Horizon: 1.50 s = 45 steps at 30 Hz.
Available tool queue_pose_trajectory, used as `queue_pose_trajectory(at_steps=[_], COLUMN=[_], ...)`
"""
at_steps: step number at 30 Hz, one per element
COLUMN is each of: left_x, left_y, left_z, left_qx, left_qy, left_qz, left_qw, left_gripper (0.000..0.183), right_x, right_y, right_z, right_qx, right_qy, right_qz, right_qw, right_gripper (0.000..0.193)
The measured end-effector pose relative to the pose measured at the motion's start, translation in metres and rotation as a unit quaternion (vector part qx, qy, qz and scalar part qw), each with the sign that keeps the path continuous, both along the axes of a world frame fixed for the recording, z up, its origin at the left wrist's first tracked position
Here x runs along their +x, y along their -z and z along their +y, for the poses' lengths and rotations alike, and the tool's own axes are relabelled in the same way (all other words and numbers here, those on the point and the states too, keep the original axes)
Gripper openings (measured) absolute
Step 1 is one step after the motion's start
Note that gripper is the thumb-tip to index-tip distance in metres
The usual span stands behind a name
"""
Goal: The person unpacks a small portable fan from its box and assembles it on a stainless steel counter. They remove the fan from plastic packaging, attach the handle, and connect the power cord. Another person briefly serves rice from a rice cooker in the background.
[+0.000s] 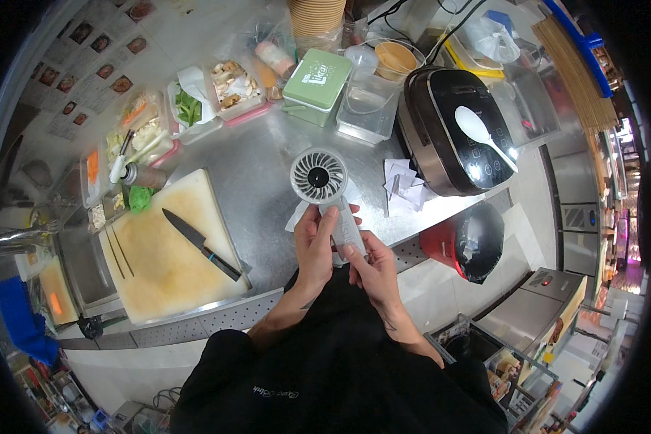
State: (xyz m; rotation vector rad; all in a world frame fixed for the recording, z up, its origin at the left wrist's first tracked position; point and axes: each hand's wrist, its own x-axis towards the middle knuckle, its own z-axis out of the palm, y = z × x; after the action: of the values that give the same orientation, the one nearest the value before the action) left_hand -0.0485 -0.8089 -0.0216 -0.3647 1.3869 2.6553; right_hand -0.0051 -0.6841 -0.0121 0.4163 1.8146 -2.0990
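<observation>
A grey handheld fan [319,176] is held upright in front of me, its round grille with a dark hub facing up at me. My left hand [317,242] is closed round the upper part of its handle, the thumb lying along it. Lower down, my right hand [372,264] grips the handle's bottom end, thumb on top. Left of my hands a cutting board [166,253] lies on the steel counter, with a black-handled knife [199,242] and a pair of thin dark chopsticks [119,253] on it.
Tubs of cut vegetables [189,105] line the counter's back, beside a green lidded box [317,83] and clear containers [367,108]. A black rice cooker [456,130] with a white spoon [477,126] on top stands right. A red bin [445,246] lined with a black bag sits below.
</observation>
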Motion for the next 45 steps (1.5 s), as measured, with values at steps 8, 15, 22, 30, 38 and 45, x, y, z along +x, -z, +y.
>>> queue_pose_trajectory(at_steps=[8, 15, 22, 30, 38, 45], left_x=[-0.02, -0.032, -0.017, 0.007, 0.013, 0.017], left_y=[0.086, 0.194, 0.147, 0.035, 0.003, -0.002], left_z=[-0.02, -0.042, -0.031, -0.02, -0.027, -0.027], left_qx=[-0.08, -0.182, -0.176, -0.242, -0.228, -0.251], left_qy=[0.053, 0.137, 0.151, 0.188, 0.23, 0.234], left_qz=[-0.05, -0.15, -0.083, 0.005, -0.021, -0.01], left_qw=[0.994, 0.962, 0.969, 0.952, 0.946, 0.939], left_gripper=[0.037, 0.034, 0.031, 0.029, 0.026, 0.027], right_x=[-0.002, 0.0, -0.013, -0.058, -0.065, -0.077], right_y=[0.03, 0.047, 0.058, 0.004, -0.037, -0.059], right_z=[0.037, 0.069, 0.049, 0.027, 0.055, 0.069], right_qx=[0.069, 0.074, 0.292, 0.406, 0.423, 0.371], right_qy=[-0.046, -0.008, 0.021, 0.014, -0.106, -0.186], right_qz=[-0.08, -0.086, 0.113, 0.319, 0.373, 0.362], right_qw=[0.993, 0.994, 0.949, 0.856, 0.819, 0.835], right_gripper=[0.042, 0.039, 0.026, 0.037, 0.031, 0.026])
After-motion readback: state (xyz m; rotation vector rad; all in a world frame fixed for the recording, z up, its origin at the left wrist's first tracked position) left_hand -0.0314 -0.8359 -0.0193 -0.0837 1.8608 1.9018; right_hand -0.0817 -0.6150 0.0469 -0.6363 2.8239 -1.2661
